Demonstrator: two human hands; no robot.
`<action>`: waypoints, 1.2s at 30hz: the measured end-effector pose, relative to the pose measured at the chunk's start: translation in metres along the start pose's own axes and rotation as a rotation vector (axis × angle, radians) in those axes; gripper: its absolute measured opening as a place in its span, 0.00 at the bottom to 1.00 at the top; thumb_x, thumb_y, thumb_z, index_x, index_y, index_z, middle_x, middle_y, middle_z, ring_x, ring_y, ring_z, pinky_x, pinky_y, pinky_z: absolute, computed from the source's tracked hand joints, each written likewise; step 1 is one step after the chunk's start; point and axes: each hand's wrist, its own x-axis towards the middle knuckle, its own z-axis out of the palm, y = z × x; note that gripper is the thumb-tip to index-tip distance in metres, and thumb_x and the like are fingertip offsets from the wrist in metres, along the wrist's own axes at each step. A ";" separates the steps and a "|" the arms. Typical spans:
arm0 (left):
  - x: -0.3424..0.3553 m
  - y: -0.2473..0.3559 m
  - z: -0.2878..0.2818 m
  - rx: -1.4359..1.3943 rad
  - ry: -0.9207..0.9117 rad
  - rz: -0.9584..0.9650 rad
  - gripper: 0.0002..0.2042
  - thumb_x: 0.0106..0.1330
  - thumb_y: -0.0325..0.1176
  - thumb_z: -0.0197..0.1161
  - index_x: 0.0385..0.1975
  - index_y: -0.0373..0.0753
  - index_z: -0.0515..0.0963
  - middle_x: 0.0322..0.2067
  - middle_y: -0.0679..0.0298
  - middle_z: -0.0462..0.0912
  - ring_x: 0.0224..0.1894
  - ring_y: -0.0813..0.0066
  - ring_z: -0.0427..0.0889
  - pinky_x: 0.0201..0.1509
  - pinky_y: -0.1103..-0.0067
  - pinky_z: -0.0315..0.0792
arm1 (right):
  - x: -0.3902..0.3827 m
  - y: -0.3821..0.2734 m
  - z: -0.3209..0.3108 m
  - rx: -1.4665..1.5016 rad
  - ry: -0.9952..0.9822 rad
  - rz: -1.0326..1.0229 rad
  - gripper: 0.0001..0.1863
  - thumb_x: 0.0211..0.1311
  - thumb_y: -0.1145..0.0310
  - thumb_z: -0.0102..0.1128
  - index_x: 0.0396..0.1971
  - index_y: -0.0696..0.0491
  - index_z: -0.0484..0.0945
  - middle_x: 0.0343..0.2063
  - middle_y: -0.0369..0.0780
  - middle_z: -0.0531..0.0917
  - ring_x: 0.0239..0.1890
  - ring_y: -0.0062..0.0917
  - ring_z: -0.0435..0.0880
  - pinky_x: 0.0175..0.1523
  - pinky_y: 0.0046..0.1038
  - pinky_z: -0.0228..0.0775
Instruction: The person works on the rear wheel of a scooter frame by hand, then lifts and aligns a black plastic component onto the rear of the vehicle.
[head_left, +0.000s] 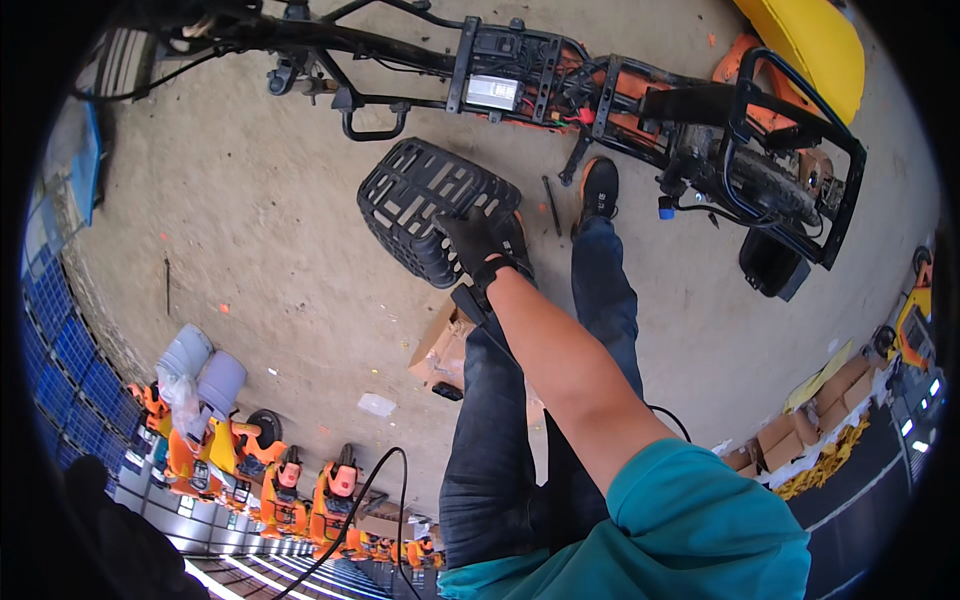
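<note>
My right hand (472, 240), in a dark glove, grips the near right edge of a black plastic basket (410, 205) with slotted sides. The basket is tilted beside my shoe, between me and the vehicle frame. A black band and a small dark device (468, 303) sit at my right wrist. Just beyond the basket, a black motorbike-like frame (400, 50) stretches across the far side, with a silver box (493, 93) and wiring exposed. At the lower left rim is a dark blurred shape (125, 540), possibly my gloved left hand; its fingers cannot be made out.
A black rod (552, 205) lies by my right shoe (600, 187). Near my left leg are a cardboard box (440, 345) and a small black object (447, 391). Orange vehicles (335, 500) line the lower left; cartons (790, 440) lie at right. A yellow panel (810, 50) stands far right.
</note>
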 end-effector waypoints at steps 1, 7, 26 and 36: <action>0.002 -0.002 0.000 0.010 -0.016 -0.022 0.19 0.63 0.35 0.59 0.48 0.29 0.68 0.19 0.64 0.72 0.17 0.79 0.70 0.20 0.81 0.68 | 0.004 0.009 -0.001 -0.012 0.000 0.016 0.35 0.44 0.56 0.71 0.49 0.65 0.73 0.44 0.51 0.81 0.49 0.40 0.80 0.54 0.35 0.70; 0.018 -0.005 0.004 0.043 -0.060 -0.145 0.18 0.63 0.38 0.58 0.47 0.32 0.69 0.20 0.64 0.72 0.17 0.79 0.69 0.21 0.80 0.67 | 0.027 0.040 0.004 -0.058 -0.069 -0.108 0.33 0.45 0.56 0.71 0.48 0.62 0.75 0.43 0.48 0.83 0.47 0.36 0.81 0.52 0.34 0.71; 0.050 0.006 0.006 0.223 -0.163 -0.746 0.17 0.65 0.47 0.53 0.41 0.38 0.72 0.21 0.65 0.72 0.19 0.79 0.69 0.22 0.76 0.67 | 0.103 -0.021 0.027 -0.364 0.103 -0.530 0.28 0.48 0.69 0.62 0.51 0.59 0.69 0.44 0.53 0.78 0.46 0.50 0.77 0.52 0.45 0.69; -0.020 0.008 -0.012 -0.058 -0.233 -0.110 0.13 0.67 0.29 0.59 0.49 0.35 0.74 0.18 0.68 0.72 0.13 0.83 0.66 0.13 0.84 0.59 | -0.092 -0.209 -0.265 -0.604 0.752 -1.067 0.16 0.62 0.68 0.63 0.47 0.57 0.72 0.39 0.43 0.77 0.39 0.31 0.77 0.45 0.31 0.70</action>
